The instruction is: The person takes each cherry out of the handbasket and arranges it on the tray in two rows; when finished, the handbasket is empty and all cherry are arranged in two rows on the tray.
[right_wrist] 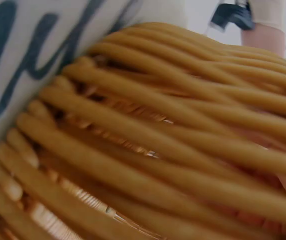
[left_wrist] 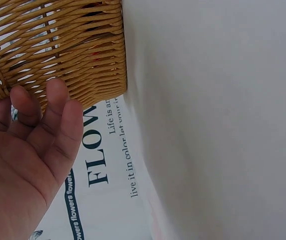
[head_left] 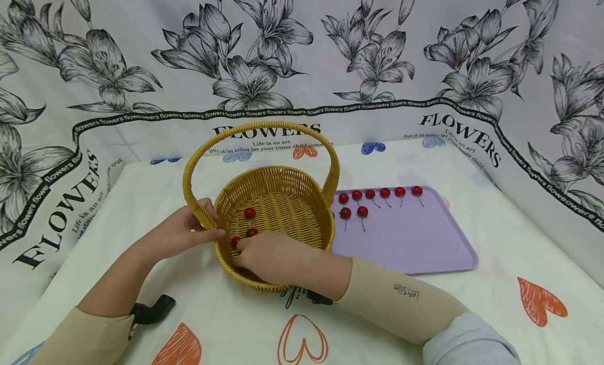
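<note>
Heart-print cloth (head_left: pixel 472 323) under basket (head_left: pixel 283 197), both hands (head_left: pixel 269 255) at its rim

Upright yellow wicker basket (head_left: pixel 278 197) holds three red cherries (head_left: pixel 249 213), one perhaps pinched.

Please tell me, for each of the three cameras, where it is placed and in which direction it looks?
Head: on the head, looking forward and down at basket, tray, left hand, right hand.
Left wrist: looks along the left hand at the basket wall.
Right wrist: pressed close to the weave.
All share the basket.
</note>
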Motion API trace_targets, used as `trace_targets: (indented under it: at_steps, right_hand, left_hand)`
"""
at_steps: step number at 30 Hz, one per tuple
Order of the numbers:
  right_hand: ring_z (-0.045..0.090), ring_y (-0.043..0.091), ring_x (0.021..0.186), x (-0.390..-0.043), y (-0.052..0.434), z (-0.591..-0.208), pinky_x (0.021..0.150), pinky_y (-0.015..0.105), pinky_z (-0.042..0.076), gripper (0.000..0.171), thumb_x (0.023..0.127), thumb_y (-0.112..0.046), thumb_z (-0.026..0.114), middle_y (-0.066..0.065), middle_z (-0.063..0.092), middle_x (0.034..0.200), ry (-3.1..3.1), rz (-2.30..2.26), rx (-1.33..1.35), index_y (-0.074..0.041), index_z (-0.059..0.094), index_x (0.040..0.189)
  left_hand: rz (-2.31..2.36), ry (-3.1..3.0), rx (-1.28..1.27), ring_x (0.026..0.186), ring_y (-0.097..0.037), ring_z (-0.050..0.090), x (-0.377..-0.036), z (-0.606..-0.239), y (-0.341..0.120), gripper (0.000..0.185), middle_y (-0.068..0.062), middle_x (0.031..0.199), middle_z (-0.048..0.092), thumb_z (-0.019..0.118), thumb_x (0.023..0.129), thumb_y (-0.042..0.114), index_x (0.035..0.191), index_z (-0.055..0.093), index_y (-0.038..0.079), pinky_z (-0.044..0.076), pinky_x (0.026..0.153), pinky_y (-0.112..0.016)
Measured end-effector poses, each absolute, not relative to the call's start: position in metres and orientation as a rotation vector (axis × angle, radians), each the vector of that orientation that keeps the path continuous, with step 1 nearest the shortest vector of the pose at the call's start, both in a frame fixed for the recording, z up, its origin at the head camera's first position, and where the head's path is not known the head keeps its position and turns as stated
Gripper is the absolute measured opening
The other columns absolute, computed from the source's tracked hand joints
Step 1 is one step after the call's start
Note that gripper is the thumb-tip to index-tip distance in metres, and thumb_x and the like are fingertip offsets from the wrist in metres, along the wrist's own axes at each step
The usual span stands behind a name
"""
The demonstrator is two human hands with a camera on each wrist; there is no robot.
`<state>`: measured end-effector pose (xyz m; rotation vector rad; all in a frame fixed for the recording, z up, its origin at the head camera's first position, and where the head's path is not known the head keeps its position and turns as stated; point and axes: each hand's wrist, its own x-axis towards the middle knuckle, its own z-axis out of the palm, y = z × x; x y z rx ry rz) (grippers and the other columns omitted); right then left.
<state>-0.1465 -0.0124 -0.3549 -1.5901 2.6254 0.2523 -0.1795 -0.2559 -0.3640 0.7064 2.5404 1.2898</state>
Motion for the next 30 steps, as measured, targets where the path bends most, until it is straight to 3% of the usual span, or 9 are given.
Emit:
trace_targets:
  at_steps: [5,13,18,22,30]
  right_hand:
    - [0.061,0.005,0.086,-0.144,-0.021,-0.357,0.075,0.023,0.053,0.013,0.102,-0.017,0.066,-0.011,0.068,0.096,2.66,0.308,-1.588,-0.025,0.076,0.105]
    - [0.06,0.006,0.078,-0.144,-0.021,-0.357,0.068,0.022,0.053,0.01,0.101,-0.017,0.067,-0.009,0.068,0.089,2.683,0.324,-1.545,-0.021,0.076,0.1]
    - [0.056,0.006,0.073,-0.15,-0.016,-0.354,0.068,0.021,0.05,0.01,0.1,-0.017,0.067,-0.007,0.064,0.081,2.64,0.067,-1.466,-0.018,0.071,0.091]
    - [0.055,0.005,0.074,-0.157,-0.001,-0.347,0.069,0.019,0.046,0.002,0.094,-0.016,0.073,-0.011,0.064,0.083,2.582,-0.299,-1.371,-0.016,0.073,0.096]
    - [0.061,0.004,0.083,-0.161,0.046,-0.327,0.075,0.02,0.052,0.024,0.09,-0.015,0.074,-0.013,0.066,0.091,2.498,-0.903,-1.229,-0.018,0.068,0.113]
  left_hand:
    - [1.283,2.549,0.71,0.094,-0.02,0.067,-0.18,-0.365,-0.257,0.023,-0.004,0.096,0.069,0.077,0.094,0.016,0.101,0.057,0.007,0.054,0.081,-0.032]
    - [1.283,2.551,0.731,0.092,-0.019,0.067,-0.179,-0.364,-0.256,0.023,-0.004,0.096,0.067,0.076,0.094,0.014,0.101,0.056,0.006,0.054,0.08,-0.033]
    - [1.295,2.552,0.733,0.092,-0.019,0.065,-0.178,-0.365,-0.255,0.023,-0.005,0.097,0.065,0.076,0.094,0.013,0.101,0.056,0.005,0.052,0.078,-0.032]
    - [1.292,2.553,0.725,0.091,-0.019,0.064,-0.178,-0.366,-0.255,0.023,-0.006,0.096,0.065,0.076,0.094,0.013,0.1,0.055,0.005,0.052,0.077,-0.032]
    - [1.27,2.55,0.706,0.092,-0.021,0.065,-0.18,-0.363,-0.256,0.024,-0.006,0.097,0.066,0.076,0.094,0.014,0.102,0.055,0.006,0.053,0.079,-0.032]
